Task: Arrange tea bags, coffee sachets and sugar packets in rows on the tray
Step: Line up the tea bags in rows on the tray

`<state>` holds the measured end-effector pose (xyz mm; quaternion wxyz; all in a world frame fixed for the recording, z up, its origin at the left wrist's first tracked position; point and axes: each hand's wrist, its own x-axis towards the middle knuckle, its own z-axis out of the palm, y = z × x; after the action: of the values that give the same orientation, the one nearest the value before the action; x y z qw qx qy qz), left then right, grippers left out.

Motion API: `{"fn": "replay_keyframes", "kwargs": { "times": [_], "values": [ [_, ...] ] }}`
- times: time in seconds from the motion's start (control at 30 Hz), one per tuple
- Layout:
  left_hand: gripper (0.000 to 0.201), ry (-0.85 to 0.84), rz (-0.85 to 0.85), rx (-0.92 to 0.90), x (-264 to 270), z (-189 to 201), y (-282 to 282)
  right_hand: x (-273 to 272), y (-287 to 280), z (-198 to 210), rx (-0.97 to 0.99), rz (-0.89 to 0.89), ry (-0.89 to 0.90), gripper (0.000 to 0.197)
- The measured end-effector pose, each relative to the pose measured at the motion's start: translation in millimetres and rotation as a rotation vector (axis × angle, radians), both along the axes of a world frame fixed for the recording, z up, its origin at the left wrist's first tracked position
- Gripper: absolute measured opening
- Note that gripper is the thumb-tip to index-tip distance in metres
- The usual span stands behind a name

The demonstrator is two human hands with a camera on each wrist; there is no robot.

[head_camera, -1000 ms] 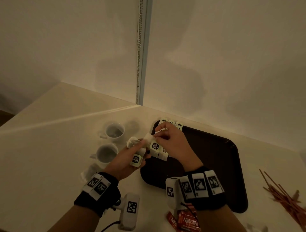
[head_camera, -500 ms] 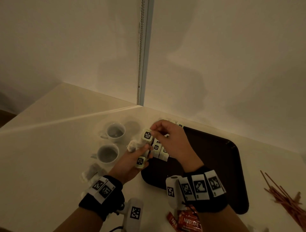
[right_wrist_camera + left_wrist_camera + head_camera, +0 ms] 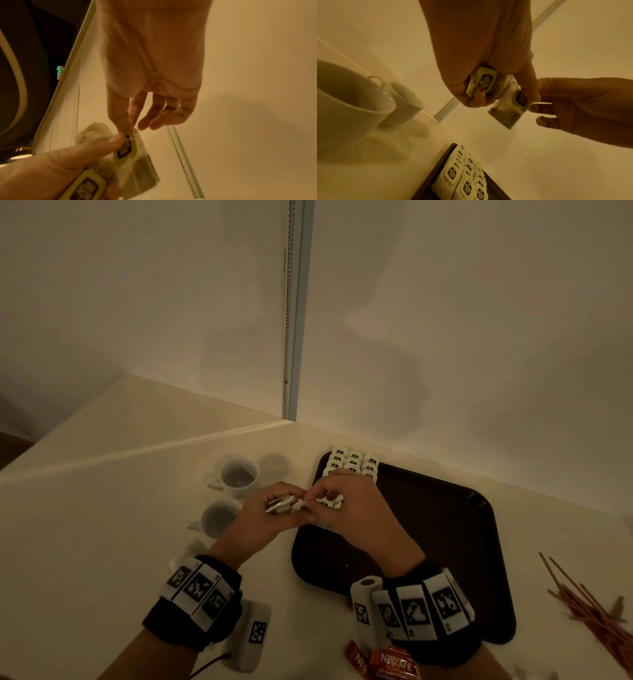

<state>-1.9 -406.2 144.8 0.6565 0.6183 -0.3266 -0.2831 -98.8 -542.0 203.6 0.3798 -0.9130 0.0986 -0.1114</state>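
Hands meet above the near-left edge of the dark brown, round-cornered plastic tray (image 3: 445,529) on the glossy cream worktop (image 3: 85,535). The left hand (image 3: 260,518) clutches a bundle of thin paper tea bags (image 3: 485,82); the right hand (image 3: 356,508) pinches one tea bag's square tag (image 3: 126,146) between thumb and forefinger. Tagged white tea bags (image 3: 354,463) lie in rows at the tray's far-left corner. Two white ceramic cups (image 3: 236,475) stand left of it.

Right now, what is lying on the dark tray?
On the tray, tea bags lie in three overlapping rows at its far left corner. The right hand hovers over the rows' near end, hiding how many there are. No coffee sachets or sugar packets show on it.
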Motion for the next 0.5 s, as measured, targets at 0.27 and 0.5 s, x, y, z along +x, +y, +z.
{"fn": "replay_keyframes", "kwargs": {
  "times": [0.27,0.5],
  "values": [
    [0.012,-0.086,0.044,-0.067,-2.9,-1.8,-4.1,0.9,-0.4,5.2,0.010,0.029,-0.022,0.006],
    [0.024,-0.022,0.053,-0.102,-3.1,-0.3,-5.7,0.2,1.6,5.4,-0.013,0.026,-0.046,0.006]
  ]
}}
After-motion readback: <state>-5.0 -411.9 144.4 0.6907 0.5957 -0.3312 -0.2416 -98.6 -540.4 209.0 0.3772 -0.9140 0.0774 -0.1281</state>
